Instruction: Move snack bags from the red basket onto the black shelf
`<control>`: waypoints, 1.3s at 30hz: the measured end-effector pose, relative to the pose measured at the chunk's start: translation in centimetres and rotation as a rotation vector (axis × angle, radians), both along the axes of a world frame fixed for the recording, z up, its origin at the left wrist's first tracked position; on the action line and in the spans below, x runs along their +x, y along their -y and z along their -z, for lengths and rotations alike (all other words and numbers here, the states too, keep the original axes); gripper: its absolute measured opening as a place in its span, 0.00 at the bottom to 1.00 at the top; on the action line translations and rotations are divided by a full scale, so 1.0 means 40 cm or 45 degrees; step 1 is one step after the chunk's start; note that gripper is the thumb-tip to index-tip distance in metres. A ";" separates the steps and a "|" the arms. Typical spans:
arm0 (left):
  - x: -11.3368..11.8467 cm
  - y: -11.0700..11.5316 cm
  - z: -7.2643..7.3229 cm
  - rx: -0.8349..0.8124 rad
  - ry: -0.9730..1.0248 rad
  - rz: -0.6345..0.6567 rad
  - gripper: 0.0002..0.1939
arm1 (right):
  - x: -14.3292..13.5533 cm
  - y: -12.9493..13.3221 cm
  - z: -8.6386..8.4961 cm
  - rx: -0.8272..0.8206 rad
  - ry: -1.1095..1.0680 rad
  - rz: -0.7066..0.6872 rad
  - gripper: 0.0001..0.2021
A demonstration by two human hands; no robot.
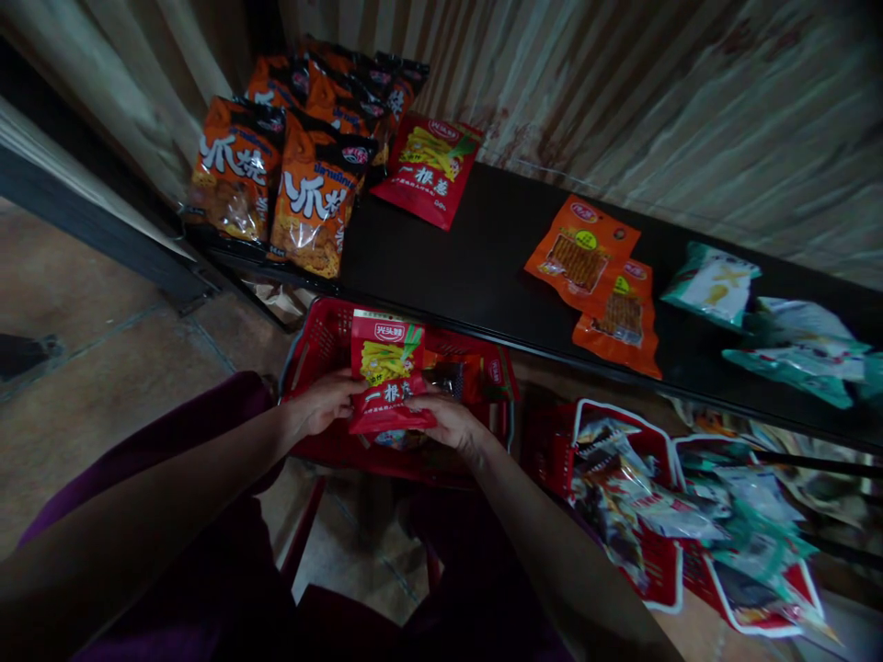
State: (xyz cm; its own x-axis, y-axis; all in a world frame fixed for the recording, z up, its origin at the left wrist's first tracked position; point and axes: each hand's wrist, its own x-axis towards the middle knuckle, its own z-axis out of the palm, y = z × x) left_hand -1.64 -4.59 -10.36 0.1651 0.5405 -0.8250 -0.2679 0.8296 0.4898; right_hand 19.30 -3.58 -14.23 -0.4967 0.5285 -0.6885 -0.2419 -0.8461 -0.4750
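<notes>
A red snack bag (387, 368) with a yellow picture is held upright over a red basket (317, 336). My left hand (326, 401) grips its left edge, and my right hand (452, 418) is closed on its lower right side. Inside the basket, behind and below the held bag, lie orange and red packets (469, 377). On the black shelf (441, 267) just beyond, a similar red bag (431, 170) lies beside several orange and black bags (314, 198) at the left.
Two orange packets (586, 253) and several green and white bags (714, 285) lie on the shelf's right part. Two more red baskets (666, 570) full of bags stand at the lower right. A pleated curtain (621, 92) hangs behind the shelf. A metal post (103, 193) is at the left.
</notes>
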 end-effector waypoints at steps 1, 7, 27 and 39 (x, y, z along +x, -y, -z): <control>0.000 0.000 -0.003 0.010 -0.024 -0.003 0.17 | -0.002 0.003 -0.005 0.014 0.046 0.013 0.16; 0.005 0.000 -0.013 0.004 -0.037 0.002 0.18 | -0.018 0.009 -0.040 0.005 0.134 -0.020 0.20; 0.003 0.001 -0.021 0.052 0.073 0.149 0.27 | -0.010 -0.001 -0.007 0.067 0.210 0.134 0.27; 0.003 0.004 -0.014 0.112 0.194 0.163 0.33 | -0.001 0.000 0.015 0.053 0.230 0.181 0.22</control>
State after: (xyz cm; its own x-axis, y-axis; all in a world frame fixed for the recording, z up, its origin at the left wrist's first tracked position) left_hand -1.54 -4.75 -9.81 0.3560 0.5759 -0.7359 -0.2399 0.8175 0.5236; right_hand 19.25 -3.59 -14.81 -0.2858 0.6140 -0.7357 -0.2646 -0.7885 -0.5552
